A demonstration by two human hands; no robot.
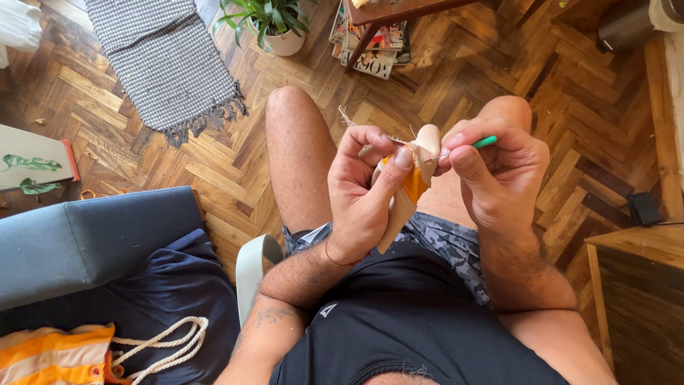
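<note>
Dark shirt (399,321) sits lowest, and above it the left hand (363,192) pinches a tan and orange piece (413,182) while the right hand (499,171) grips a green tool (485,142).

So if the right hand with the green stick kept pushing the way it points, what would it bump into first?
Probably the beige and orange piece: the right hand aims its green tool leftward at it. Just behind sits the left hand, though depth is hard to judge.

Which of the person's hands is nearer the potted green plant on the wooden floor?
Left. The left hand is below the potted green plant, slightly right; the right hand is much farther right.
</note>
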